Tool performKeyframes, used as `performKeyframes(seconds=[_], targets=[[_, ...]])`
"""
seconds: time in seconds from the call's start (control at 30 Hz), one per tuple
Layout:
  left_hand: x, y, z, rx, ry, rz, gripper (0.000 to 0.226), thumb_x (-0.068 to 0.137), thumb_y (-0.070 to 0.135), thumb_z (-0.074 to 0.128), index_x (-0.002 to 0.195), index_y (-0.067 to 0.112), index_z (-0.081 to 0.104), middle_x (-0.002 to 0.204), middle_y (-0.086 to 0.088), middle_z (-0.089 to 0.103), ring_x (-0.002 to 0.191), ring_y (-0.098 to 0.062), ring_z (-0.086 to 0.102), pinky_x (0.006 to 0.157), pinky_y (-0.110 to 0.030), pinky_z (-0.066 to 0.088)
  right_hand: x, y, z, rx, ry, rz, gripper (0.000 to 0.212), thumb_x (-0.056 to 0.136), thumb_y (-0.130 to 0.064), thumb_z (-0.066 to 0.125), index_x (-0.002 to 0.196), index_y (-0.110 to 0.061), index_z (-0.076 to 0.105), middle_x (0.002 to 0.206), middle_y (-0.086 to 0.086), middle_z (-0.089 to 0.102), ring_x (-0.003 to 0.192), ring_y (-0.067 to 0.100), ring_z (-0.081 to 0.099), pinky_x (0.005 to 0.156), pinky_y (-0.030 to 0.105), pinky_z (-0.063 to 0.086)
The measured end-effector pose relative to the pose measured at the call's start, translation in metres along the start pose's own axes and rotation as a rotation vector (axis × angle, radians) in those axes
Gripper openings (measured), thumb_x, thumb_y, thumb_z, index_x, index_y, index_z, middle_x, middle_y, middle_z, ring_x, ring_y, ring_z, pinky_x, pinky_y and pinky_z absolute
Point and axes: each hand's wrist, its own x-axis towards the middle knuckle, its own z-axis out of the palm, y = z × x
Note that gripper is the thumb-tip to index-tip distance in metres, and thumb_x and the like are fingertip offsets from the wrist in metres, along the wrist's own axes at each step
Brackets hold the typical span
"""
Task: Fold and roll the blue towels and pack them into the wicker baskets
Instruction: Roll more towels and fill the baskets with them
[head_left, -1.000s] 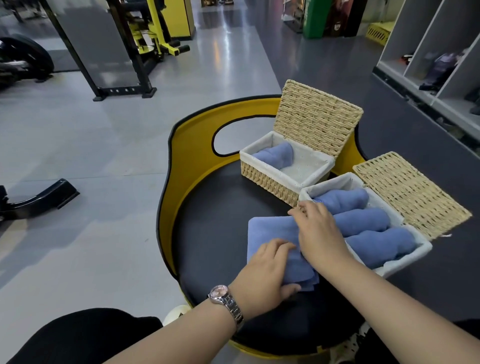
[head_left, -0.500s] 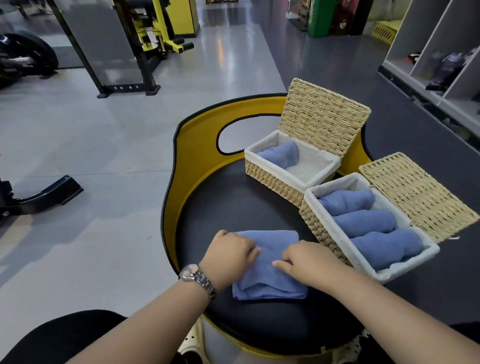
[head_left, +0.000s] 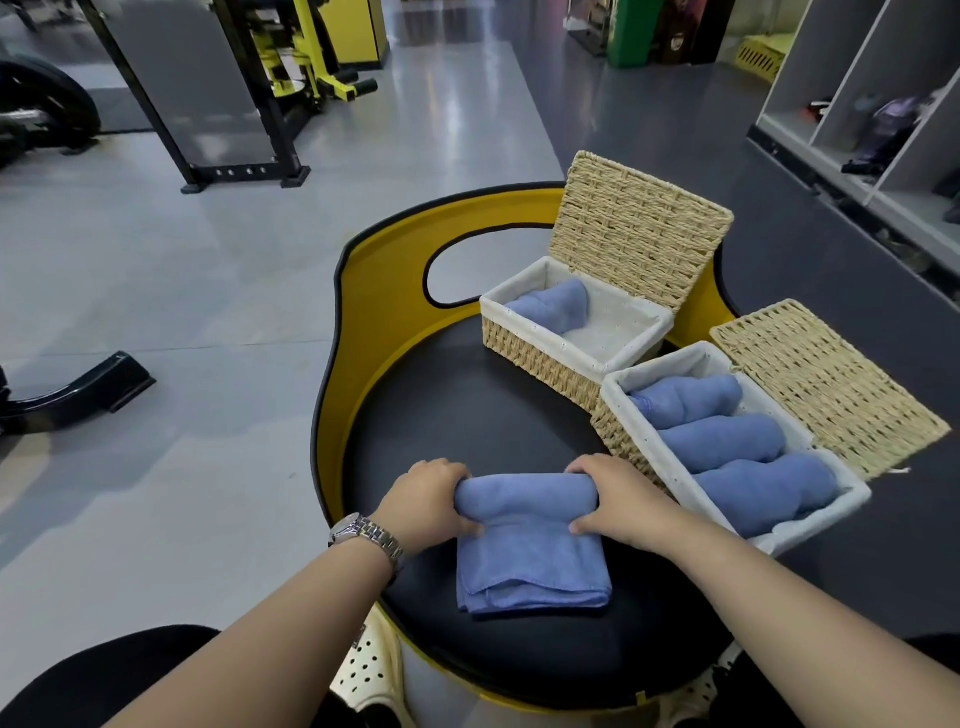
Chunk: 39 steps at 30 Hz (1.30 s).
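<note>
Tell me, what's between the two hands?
In the head view, the folded blue towel lies between the left hand and the right hand. Its far edge is curled into a roll that both hands grip, on the black round seat.

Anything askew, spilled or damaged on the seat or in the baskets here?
Nothing stands out. Both hands, left hand and right hand, roll the folded towel from its far edge. The far basket holds one roll, the near basket three, lids open.

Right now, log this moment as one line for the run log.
step: rolling towel | left hand and right hand: gripping roll ends | near basket: three rolls | far basket: one roll
</note>
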Motion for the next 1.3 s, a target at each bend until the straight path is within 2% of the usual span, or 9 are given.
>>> performKeyframes(seconds=[0.1, 0.2, 0.37, 0.47, 0.6, 0.73, 0.9, 1.1, 1.3], targets=[[-0.001, 0.004, -0.003, -0.072, 0.136, 0.103, 0.023, 0.069, 0.024, 0.064, 0.070, 0.032, 0.043, 0.078, 0.009, 0.055, 0.079, -0.017, 0.050, 0.060, -0.027, 0.036, -0.006, -0.008, -0.007, -0.011, 0.163, -0.157, 0.028, 0.065, -0.016, 0.067, 0.070, -0.032, 0.044, 0.081, -0.011, 0.046, 0.074, 0.007, 0.046, 0.064, 0.021, 0.035], [-0.004, 0.004, -0.006, 0.011, 0.293, 0.273, 0.031, 0.070, 0.011, 0.058, 0.071, 0.032, 0.036, 0.075, 0.009, 0.051, 0.073, -0.015, 0.044, 0.059, -0.028, 0.033, -0.017, -0.014, -0.016, -0.014, 0.295, -0.285, 0.039, 0.062, 0.001, 0.055, 0.071, -0.029, 0.033, 0.072, -0.014, 0.036, 0.064, 0.004, 0.039, 0.057, 0.020, 0.029], [-0.016, 0.003, -0.007, 0.264, 0.353, 0.448, 0.016, 0.071, 0.014, 0.051, 0.081, 0.026, 0.046, 0.094, 0.006, 0.053, 0.082, -0.017, 0.044, 0.065, -0.029, 0.038, -0.027, -0.005, -0.009, -0.261, 0.278, -0.508, 0.038, 0.058, 0.004, 0.051, 0.085, -0.020, 0.041, 0.106, -0.006, 0.047, 0.091, 0.015, 0.048, 0.077, 0.033, 0.045], [-0.025, 0.002, -0.001, 0.385, 0.303, 0.494, 0.018, 0.070, 0.019, 0.055, 0.078, 0.031, 0.044, 0.112, 0.008, 0.052, 0.095, -0.017, 0.047, 0.077, -0.026, 0.038, -0.031, 0.002, -0.006, -0.414, 0.214, -0.519, 0.031, 0.062, -0.004, 0.055, 0.080, -0.026, 0.042, 0.126, -0.001, 0.052, 0.109, 0.022, 0.048, 0.089, 0.031, 0.042], [-0.032, 0.004, 0.001, 0.309, 0.172, 0.503, 0.009, 0.076, 0.024, 0.057, 0.077, 0.032, 0.054, 0.122, 0.012, 0.054, 0.105, -0.014, 0.052, 0.089, -0.029, 0.043, -0.035, 0.003, -0.006, -0.345, 0.214, -0.505, 0.013, 0.071, -0.017, 0.045, 0.066, -0.027, 0.053, 0.118, -0.009, 0.064, 0.109, 0.013, 0.051, 0.093, 0.023, 0.034], [-0.033, 0.015, -0.002, 0.133, 0.154, 0.386, 0.028, 0.087, 0.053, 0.046, 0.101, 0.028, 0.049, 0.112, 0.012, 0.054, 0.100, -0.011, 0.050, 0.088, -0.029, 0.042, -0.038, -0.004, -0.009, -0.236, 0.167, -0.394, 0.007, 0.084, -0.032, 0.054, 0.087, -0.026, 0.052, 0.115, -0.010, 0.060, 0.110, 0.014, 0.052, 0.099, 0.028, 0.035], [-0.030, 0.019, 0.004, 0.126, -0.069, 0.259, 0.094, 0.075, 0.060, 0.064, 0.149, 0.023, 0.018, 0.152, 0.005, 0.032, 0.137, -0.016, 0.033, 0.111, -0.029, 0.029, -0.033, -0.009, -0.012, -0.252, -0.043, -0.238, 0.074, 0.079, -0.041, 0.068, 0.142, -0.032, 0.030, 0.143, -0.012, 0.040, 0.128, 0.016, 0.038, 0.108, 0.028, 0.029], [-0.039, 0.022, 0.023, 0.175, -0.071, 0.213, 0.094, 0.068, 0.056, 0.070, 0.145, 0.023, 0.026, 0.139, 0.004, 0.044, 0.127, -0.018, 0.043, 0.104, -0.031, 0.038, -0.037, -0.007, -0.007, -0.324, -0.200, -0.180, 0.090, 0.072, -0.041, 0.074, 0.145, -0.030, 0.024, 0.145, -0.011, 0.037, 0.131, 0.017, 0.036, 0.106, 0.027, 0.029], [-0.050, 0.032, 0.022, 0.069, 0.055, 0.181, 0.056, 0.075, 0.045, 0.059, 0.127, 0.034, 0.044, 0.122, 0.013, 0.055, 0.112, -0.013, 0.053, 0.088, -0.026, 0.044, -0.042, -0.014, -0.003, -0.312, -0.106, -0.238, 0.035, 0.074, -0.025, 0.064, 0.102, -0.030, 0.045, 0.105, -0.009, 0.049, 0.102, 0.018, 0.054, 0.077, 0.026, 0.039]])
